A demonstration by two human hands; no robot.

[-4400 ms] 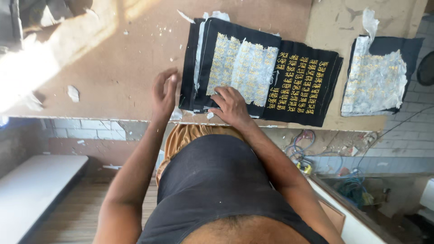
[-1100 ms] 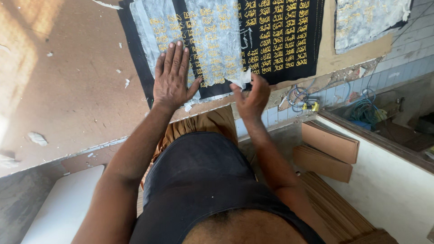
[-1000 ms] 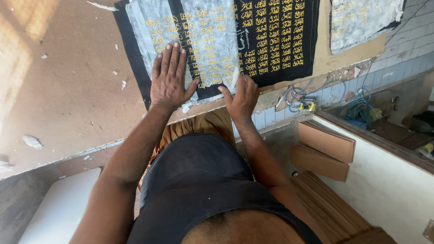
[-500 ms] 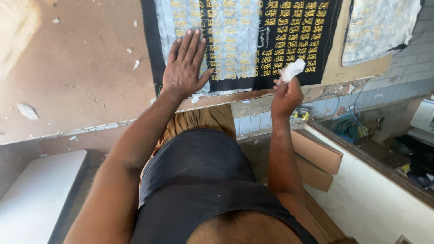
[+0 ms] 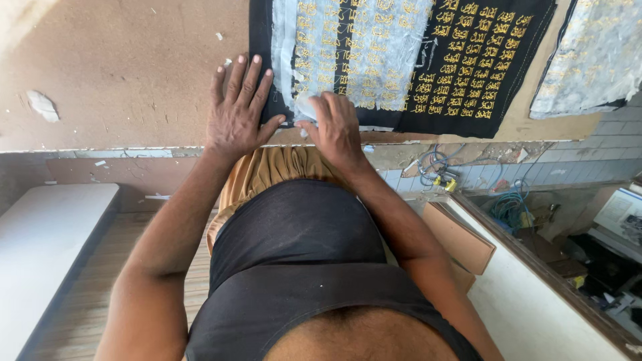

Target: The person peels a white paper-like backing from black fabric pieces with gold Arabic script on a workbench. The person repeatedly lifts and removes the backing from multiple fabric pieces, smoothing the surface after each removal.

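A black cloth with rows of gold embroidery lies on the brown worktable. Thin white backing paper covers its left half. My left hand lies flat, fingers spread, on the table and the cloth's left edge. My right hand sits at the cloth's near edge, its fingers pinched on a strip of the white backing paper.
A second black cloth under white paper lies at the far right. Scraps of white paper dot the table. Below the table edge are coloured cables, cardboard boxes and a white bench.
My right hand held a torn white scrap off to the right of the table edge; it is now back at the cloth's near edge, pinching the backing paper. The left hand stayed flat.
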